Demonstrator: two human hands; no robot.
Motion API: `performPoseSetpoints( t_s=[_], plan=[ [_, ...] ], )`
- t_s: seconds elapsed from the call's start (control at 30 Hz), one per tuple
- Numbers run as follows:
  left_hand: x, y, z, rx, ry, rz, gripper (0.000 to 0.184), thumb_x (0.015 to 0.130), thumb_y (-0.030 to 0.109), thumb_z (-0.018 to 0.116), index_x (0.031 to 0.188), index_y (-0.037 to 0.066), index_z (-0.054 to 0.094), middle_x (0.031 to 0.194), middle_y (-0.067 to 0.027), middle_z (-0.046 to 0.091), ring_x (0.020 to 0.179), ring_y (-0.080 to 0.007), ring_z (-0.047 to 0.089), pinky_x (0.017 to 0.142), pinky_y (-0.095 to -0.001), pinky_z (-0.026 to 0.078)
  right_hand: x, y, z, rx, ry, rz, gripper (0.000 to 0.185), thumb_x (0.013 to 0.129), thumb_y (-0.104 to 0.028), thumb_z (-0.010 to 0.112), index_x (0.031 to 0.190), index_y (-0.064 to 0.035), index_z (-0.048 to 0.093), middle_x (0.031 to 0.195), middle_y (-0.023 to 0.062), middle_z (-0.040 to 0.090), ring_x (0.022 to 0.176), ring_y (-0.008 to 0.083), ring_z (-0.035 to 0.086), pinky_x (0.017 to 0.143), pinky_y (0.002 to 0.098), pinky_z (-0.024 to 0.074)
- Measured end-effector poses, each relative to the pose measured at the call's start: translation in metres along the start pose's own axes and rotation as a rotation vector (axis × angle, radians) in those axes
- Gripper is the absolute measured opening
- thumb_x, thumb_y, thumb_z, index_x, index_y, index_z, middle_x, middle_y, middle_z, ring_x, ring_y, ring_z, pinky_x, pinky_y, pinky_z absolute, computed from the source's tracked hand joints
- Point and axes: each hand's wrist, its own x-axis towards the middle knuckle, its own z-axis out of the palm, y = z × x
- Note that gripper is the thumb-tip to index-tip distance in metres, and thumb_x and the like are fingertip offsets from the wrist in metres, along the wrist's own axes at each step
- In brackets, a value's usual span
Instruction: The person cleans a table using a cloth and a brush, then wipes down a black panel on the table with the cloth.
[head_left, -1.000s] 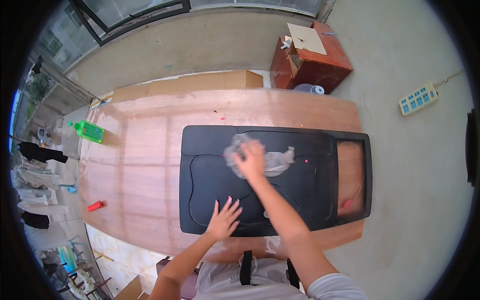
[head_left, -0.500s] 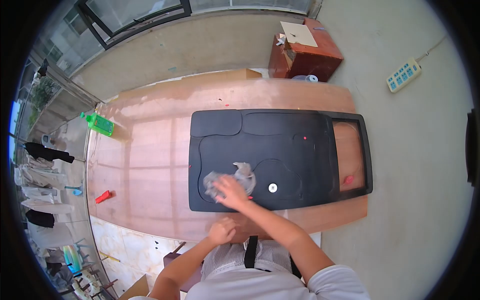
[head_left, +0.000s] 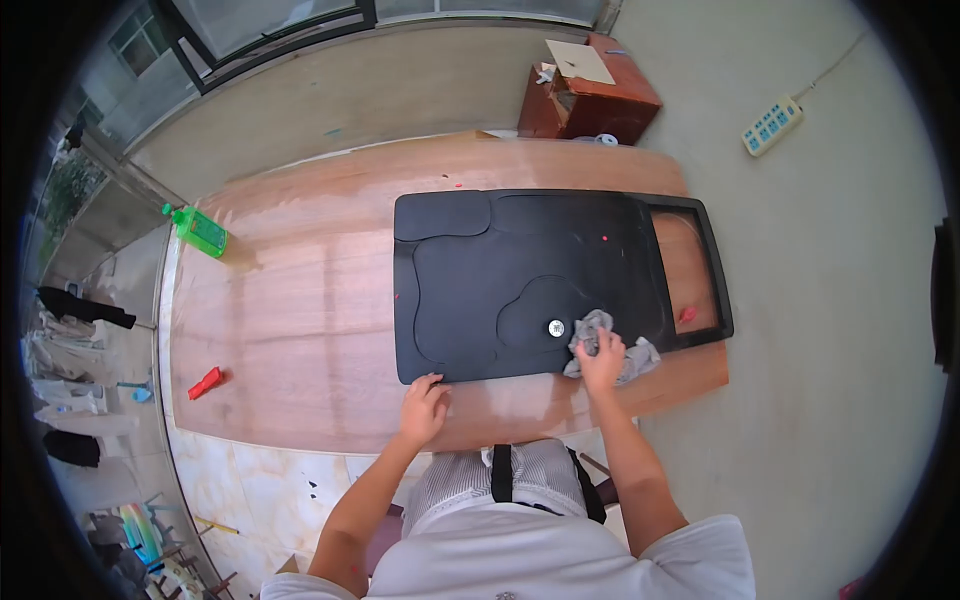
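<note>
A black panel [head_left: 460,290] with shallow curved outlines, a round white badge [head_left: 556,328] and a framed opening at its right end lies on the wooden table. My right hand [head_left: 602,362] presses a crumpled grey cloth [head_left: 592,327] onto the panel's near edge, right of the badge, its fingers closed on the fabric. Part of the cloth trails past the edge to the right. At the near left corner of the panel, my left hand [head_left: 426,408] touches the edge with its fingers partly spread, holding nothing.
A green bottle [head_left: 201,232] and a red object [head_left: 206,383] stand out on the table's [head_left: 290,300] left part. A small pink-red piece [head_left: 687,314] lies inside the panel's opening. Beyond are a reddish-brown cabinet [head_left: 615,105] and, on the floor, a power strip [head_left: 772,126].
My right hand has carried the cloth rightward across the panel, past the badge. My left hand has come to the panel's near left corner and its fingers have opened. The panel now sits turned slightly.
</note>
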Motion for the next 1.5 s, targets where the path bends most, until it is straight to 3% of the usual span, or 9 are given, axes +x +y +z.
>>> performPoseSetpoints(
  t_s=[0.2,0.4,0.57,0.87,1.03,1.1,1.17,1.4,1.5],
  plan=[
    [-0.017,-0.018,0.013,-0.080,-0.073,0.050,0.049,0.068,0.002,0.066,0.117,0.006,0.062,0.127,-0.0169,0.055,0.118,-0.0390,0.051,0.102,-0.0451,0.042,-0.072,-0.095,0.007,0.321,-0.072,-0.162,0.039,0.066,-0.024,0.079,0.100,-0.0062,0.070,0.097,0.0129,0.059,0.092,0.0327,0.056,0.080,0.0419,0.0476],
    [0.009,0.010,0.009,-0.252,-0.191,-0.055,0.104,0.071,0.024,0.083,0.148,0.000,0.017,0.146,-0.0260,0.031,0.134,-0.0408,0.039,0.106,-0.0431,0.040,-0.088,-0.178,0.000,0.914,-0.324,0.137,0.027,0.075,-0.012,0.078,0.098,0.0007,0.073,0.092,0.0076,0.060,0.089,0.0177,0.058,0.073,0.0275,0.0468],
    [0.043,0.024,0.012,-0.530,-0.107,0.000,0.068,0.078,0.020,0.079,0.135,0.002,0.046,0.134,-0.0144,0.052,0.123,-0.0306,0.051,0.102,-0.0367,0.041,-0.043,-0.221,-0.064,1.404,-0.375,0.311,0.014,0.086,0.005,0.066,0.099,0.0072,0.070,0.103,0.0040,0.056,0.091,0.0112,0.056,0.074,0.0214,0.0473],
    [0.130,0.094,-0.056,-0.710,0.097,-0.018,0.051,0.080,0.022,0.078,0.123,0.004,0.058,0.122,-0.0113,0.061,0.114,-0.0252,0.058,0.097,-0.0351,0.044,0.041,-0.264,-0.149,1.079,-0.095,-0.334,0.016,0.084,0.000,0.067,0.100,0.0036,0.068,0.117,0.0129,0.057,0.101,0.0207,0.057,0.090,0.0291,0.0448],
    [0.132,0.034,-0.032,-0.261,-0.426,-0.397,0.080,0.076,0.047,0.075,0.136,0.002,0.047,0.143,-0.0229,0.042,0.135,-0.0398,0.035,0.109,-0.0493,0.031,0.029,-0.235,-0.076,0.546,-0.108,-0.172,0.026,0.081,-0.021,0.072,0.099,-0.0023,0.070,0.118,0.0166,0.059,0.114,0.0314,0.051,0.098,0.0402,0.0418],
    [0.112,0.006,-0.027,0.168,-0.511,-0.491,0.089,0.077,0.046,0.072,0.148,0.007,0.034,0.156,-0.0271,0.018,0.145,-0.0496,0.006,0.112,-0.0646,0.014,0.009,-0.208,-0.027,0.466,-0.269,-0.072,0.068,0.075,-0.041,0.077,0.131,-0.0120,0.052,0.141,0.0239,0.040,0.131,0.0432,0.036,0.107,0.0518,0.0321],
    [0.099,-0.021,-0.022,0.138,-0.432,-0.537,0.088,0.078,0.044,0.071,0.148,0.006,0.033,0.155,-0.0287,0.019,0.145,-0.0485,0.007,0.112,-0.0641,0.015,-0.004,-0.192,0.007,0.339,-0.433,-0.007,0.111,0.063,-0.057,0.082,0.151,-0.0236,0.023,0.153,0.0305,0.019,0.142,0.0517,0.013,0.113,0.0606,0.0168],
    [0.064,-0.093,0.005,0.236,-0.336,-0.496,0.108,0.085,0.052,0.065,0.152,0.000,-0.003,0.159,-0.0244,0.002,0.145,-0.0453,0.013,0.111,-0.0616,0.022,-0.009,-0.203,0.100,0.168,-0.302,0.115,0.124,0.049,-0.051,0.090,0.152,-0.0264,0.023,0.156,0.0242,0.016,0.144,0.0483,0.007,0.115,0.0598,0.0117],
    [0.057,-0.106,0.010,0.093,-0.330,-0.418,0.109,0.088,0.051,0.062,0.150,-0.004,-0.010,0.158,-0.0259,-0.002,0.143,-0.0439,0.021,0.110,-0.0593,0.028,-0.009,-0.223,0.122,0.341,-0.212,-0.002,0.097,0.057,-0.030,0.088,0.143,-0.0222,0.044,0.152,0.0207,0.031,0.142,0.0428,0.024,0.114,0.0561,0.0185]
  ],
)
